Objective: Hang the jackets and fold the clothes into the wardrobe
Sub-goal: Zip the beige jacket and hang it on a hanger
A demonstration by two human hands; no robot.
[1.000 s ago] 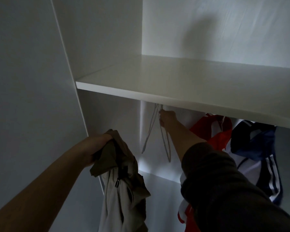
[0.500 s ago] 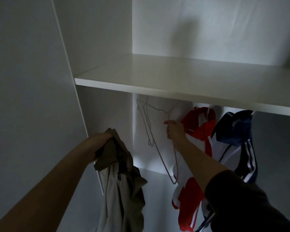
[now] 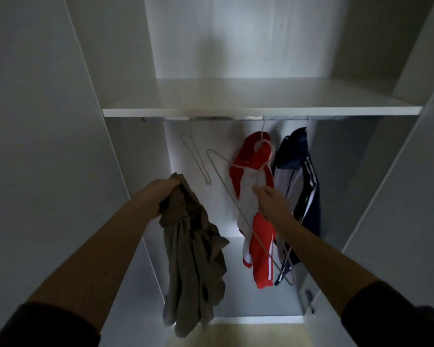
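My left hand (image 3: 158, 194) is shut on the collar of an olive-grey jacket (image 3: 193, 256), which hangs limp in front of the open wardrobe. My right hand (image 3: 271, 201) grips a thin wire hanger (image 3: 226, 186), held tilted and off the rail, in front of the hanging clothes. A second bare wire hanger (image 3: 194, 156) dangles from the metal rail (image 3: 211, 118) under the shelf. A red-and-white jacket (image 3: 258, 236) and a navy jacket with white stripes (image 3: 303, 186) hang from the rail to the right.
A white shelf (image 3: 236, 106) spans the wardrobe above the rail. White side panels stand at left (image 3: 120, 171) and right (image 3: 348, 184). A door hinge (image 3: 310, 303) shows at the lower right. A wooden floor strip (image 3: 258, 334) lies below.
My right hand has pulled one wire hanger off the rail and brought it down and toward me. The view has dropped and widened. My left hand keeps holding the olive jacket.
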